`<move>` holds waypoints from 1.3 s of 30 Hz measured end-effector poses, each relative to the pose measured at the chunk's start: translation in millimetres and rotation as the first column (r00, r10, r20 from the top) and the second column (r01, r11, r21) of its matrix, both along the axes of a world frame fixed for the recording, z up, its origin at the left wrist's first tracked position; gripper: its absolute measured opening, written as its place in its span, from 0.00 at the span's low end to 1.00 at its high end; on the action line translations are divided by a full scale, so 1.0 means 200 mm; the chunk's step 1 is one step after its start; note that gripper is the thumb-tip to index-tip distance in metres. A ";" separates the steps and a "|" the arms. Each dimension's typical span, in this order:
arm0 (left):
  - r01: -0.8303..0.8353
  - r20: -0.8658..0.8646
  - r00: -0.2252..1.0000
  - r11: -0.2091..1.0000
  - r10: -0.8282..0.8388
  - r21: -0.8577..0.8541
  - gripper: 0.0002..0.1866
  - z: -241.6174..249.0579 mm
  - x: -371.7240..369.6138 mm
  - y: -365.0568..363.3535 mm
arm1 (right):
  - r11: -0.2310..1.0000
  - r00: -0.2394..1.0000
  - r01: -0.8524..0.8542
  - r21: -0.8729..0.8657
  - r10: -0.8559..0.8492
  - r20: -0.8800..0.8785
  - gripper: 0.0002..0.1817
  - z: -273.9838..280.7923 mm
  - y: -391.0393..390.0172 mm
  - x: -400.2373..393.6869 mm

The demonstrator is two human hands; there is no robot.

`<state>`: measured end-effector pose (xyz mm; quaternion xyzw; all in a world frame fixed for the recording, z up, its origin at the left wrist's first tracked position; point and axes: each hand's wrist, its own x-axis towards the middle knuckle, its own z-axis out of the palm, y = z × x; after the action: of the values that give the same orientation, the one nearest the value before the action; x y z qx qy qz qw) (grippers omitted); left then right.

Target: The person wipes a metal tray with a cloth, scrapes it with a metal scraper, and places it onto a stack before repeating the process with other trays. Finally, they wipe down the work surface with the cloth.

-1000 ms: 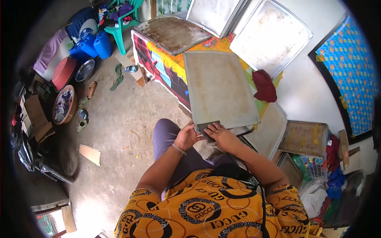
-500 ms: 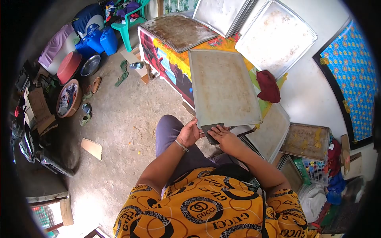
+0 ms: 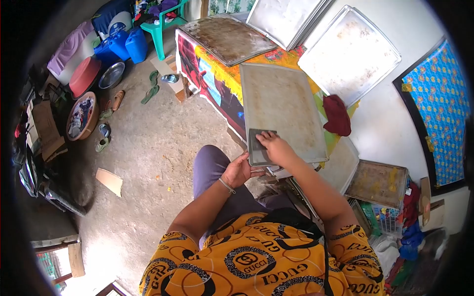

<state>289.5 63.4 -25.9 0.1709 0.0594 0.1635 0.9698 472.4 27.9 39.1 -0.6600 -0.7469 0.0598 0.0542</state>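
A flat, stained metal tray (image 3: 284,106) rests on the cloth-covered table, its near end toward me. My right hand (image 3: 273,147) presses a dark rectangular pad (image 3: 257,150) flat on the tray's near left corner, fingers over the pad's edge. My left hand (image 3: 239,171) is at the tray's near left corner, palm up, with some fingers reaching under the edge; its grip is partly hidden. A dark red cloth (image 3: 336,115) lies beside the tray's right edge.
A browned tray (image 3: 224,38) lies farther back on the table (image 3: 217,69). Another tray (image 3: 349,55) leans on the wall at right. A tray on a crate (image 3: 377,182) stands at lower right. Slippers (image 3: 150,93) and basins (image 3: 84,118) are on the floor at left.
My right hand has moved the dark pad from the tray's near edge up onto its surface at the left corner. My left hand remains by that corner, slightly shifted.
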 end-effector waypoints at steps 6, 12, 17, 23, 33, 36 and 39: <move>0.031 0.008 1.000 1.000 -0.031 0.004 0.31 0.02 -0.01 0.02 | 0.999 1.000 0.030 0.022 -0.030 0.005 0.26 -0.05 0.40 0.14; 0.036 -0.025 0.999 0.999 -0.036 0.014 0.32 0.01 -0.02 0.03 | 0.999 0.998 0.047 -0.014 -0.047 -0.032 0.24 0.01 0.56 0.18; 0.037 -0.015 0.999 0.998 -0.036 0.049 0.32 0.00 -0.02 0.03 | 0.998 0.999 0.047 0.033 -0.047 0.013 0.25 -0.02 0.53 0.17; 0.006 -0.033 0.999 0.997 -0.003 0.073 0.32 0.00 -0.01 0.03 | 1.000 1.000 0.021 -0.012 -0.021 0.019 0.27 -0.04 0.36 0.13; -0.027 -0.023 0.999 0.996 0.029 0.086 0.31 -0.02 0.01 0.02 | 0.986 0.987 -0.160 -0.049 0.160 -0.008 0.31 0.02 -0.29 -0.01; -0.027 -0.041 0.999 0.995 0.031 0.101 0.32 -0.04 0.01 0.02 | 0.985 0.986 -0.156 -0.071 0.151 -0.073 0.32 0.09 -0.42 -0.02; -0.041 -0.029 0.999 0.993 0.045 0.108 0.33 0.00 0.01 0.00 | 0.993 0.983 -0.107 -0.046 0.099 -0.158 0.34 0.17 -0.49 -0.01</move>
<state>292.5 63.7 -25.8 0.2242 0.0696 0.1847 0.9544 469.6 -70.5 73.3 -0.6150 -0.7717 0.1339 0.0910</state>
